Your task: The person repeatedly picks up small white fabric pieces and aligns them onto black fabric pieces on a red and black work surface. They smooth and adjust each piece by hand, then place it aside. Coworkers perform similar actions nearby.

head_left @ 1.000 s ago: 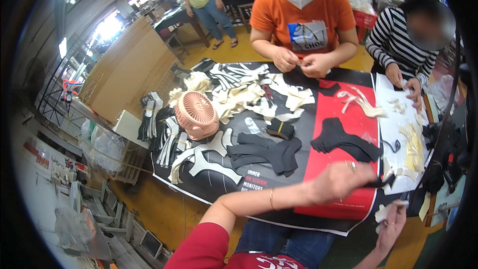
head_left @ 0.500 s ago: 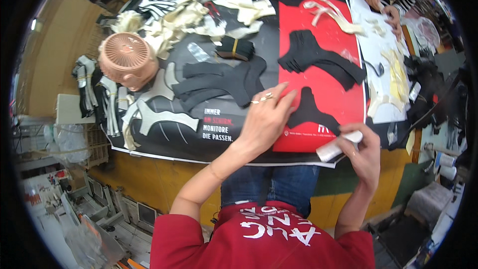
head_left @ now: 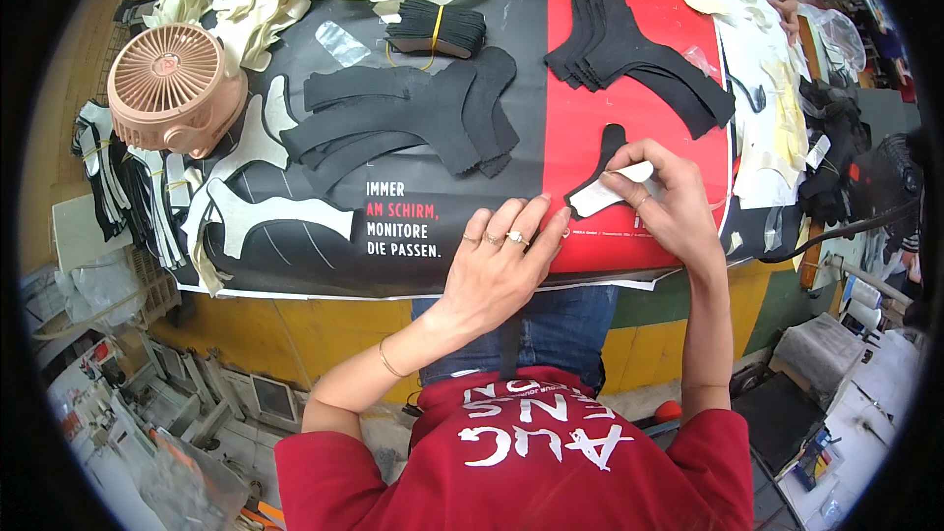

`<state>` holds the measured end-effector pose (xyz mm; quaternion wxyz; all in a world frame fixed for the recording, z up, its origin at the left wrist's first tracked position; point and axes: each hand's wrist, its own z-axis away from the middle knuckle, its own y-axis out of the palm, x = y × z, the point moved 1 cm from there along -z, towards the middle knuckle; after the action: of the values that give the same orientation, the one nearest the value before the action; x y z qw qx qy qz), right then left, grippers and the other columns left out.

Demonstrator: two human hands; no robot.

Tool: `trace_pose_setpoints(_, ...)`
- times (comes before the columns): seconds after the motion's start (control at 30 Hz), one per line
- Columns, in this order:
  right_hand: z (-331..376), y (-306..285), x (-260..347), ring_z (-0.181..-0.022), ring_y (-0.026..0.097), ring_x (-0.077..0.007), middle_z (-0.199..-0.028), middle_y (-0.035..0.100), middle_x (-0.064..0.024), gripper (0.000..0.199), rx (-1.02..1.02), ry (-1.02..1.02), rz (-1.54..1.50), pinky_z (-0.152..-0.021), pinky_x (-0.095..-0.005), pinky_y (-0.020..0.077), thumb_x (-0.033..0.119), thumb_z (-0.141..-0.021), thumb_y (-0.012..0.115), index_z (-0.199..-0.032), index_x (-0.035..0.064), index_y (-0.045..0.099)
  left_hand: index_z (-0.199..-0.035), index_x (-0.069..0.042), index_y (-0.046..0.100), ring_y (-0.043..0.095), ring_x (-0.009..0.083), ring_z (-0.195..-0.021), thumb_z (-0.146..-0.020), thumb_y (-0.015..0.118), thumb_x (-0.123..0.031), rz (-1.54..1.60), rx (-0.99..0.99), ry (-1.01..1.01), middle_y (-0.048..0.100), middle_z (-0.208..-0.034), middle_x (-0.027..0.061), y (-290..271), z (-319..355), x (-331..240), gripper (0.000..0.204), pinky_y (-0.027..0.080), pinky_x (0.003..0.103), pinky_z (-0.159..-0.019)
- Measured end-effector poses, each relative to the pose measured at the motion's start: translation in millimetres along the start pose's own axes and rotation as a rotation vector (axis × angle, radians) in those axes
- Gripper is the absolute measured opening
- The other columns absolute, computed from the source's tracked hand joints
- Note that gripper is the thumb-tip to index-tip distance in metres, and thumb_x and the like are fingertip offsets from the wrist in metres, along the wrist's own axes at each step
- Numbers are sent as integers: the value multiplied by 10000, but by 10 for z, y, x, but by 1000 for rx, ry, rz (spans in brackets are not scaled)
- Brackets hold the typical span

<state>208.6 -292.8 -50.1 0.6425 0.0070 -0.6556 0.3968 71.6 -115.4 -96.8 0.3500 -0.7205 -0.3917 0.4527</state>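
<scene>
A four-line block of capitals (head_left: 403,219) is printed on the dark part of the table cover (head_left: 526,157), well left of the grip of the right hand (head_left: 674,202); it's mostly white, with the second line done in red. A tiny row of white print (head_left: 615,233) is carried on the red part, just nearside of the grip. Big rough white letters (head_left: 551,447) are splashed across the red T-shirt (head_left: 531,492), nearer the body. Way left, a small red mark (head_left: 165,66) is borne by the pink fan's (head_left: 202,128) hub, maybe a logo, tbh too small to be made out.
</scene>
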Motion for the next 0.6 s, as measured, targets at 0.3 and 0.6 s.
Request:
trace_pose_setpoints(0.3, 96, 74, -57, -786, 623, -103, -875, 676, -41, 159, -97, -89, 50, -693, -247, 494, 11, -870, 739, -983, -13, 630, -1247, -125, 650, 529, 222, -1144, -789, 749, -176, -88, 26, 28, 562, -1333, 63, 17, 8, -12, 470, 395, 385, -934)
trace_pose_setpoints(0.6, 139, 157, -108, -782, 659, -119, -866, 682, -61, 178, -158, -166, 81, -700, -250, 518, -2, -869, 736, -1005, -18, 622, -1241, -118, 650, 528, 219, -1142, -777, 742, -160, -84, 33, 27, 560, -1329, 60, 4, -15, -19, 475, 399, 383, -924)
